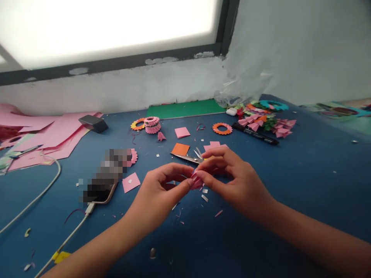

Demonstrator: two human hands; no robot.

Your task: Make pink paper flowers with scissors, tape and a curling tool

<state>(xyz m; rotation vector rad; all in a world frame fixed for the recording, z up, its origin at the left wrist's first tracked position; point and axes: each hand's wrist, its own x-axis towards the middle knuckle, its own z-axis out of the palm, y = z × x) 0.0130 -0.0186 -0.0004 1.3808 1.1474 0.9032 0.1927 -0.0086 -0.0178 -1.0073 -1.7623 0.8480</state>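
Paper (197, 183), pink and folded, is hanging just above the middle of the tabletop (290, 185), and I am watching both hands working on it. The left hand (165, 181) is pinching one side between thumb and curled fingers, nearly closed; the right hand (232, 173) is gripping the other side likewise. Just beyond, I am seeing scissors (185, 157) lying partly behind the right hand, with an orange square (181, 149) lying beside them. To the left, a pink square (130, 184) is lying near a phone (108, 195), partly pixelated, and a white cable (72, 229) is running from its near end. Farther out, stacked pink rings (152, 129) are standing near a yellow-and-orange ring (134, 124), while an orange ring (222, 133) is lying near a black marker (256, 135). Past the marker, colourful folded pieces (256, 120) are heaping up. Along the wall (116, 88), a green board (185, 109) is lying flat, and at far left pink sheets (55, 135) are spreading beside a dark block (93, 123).
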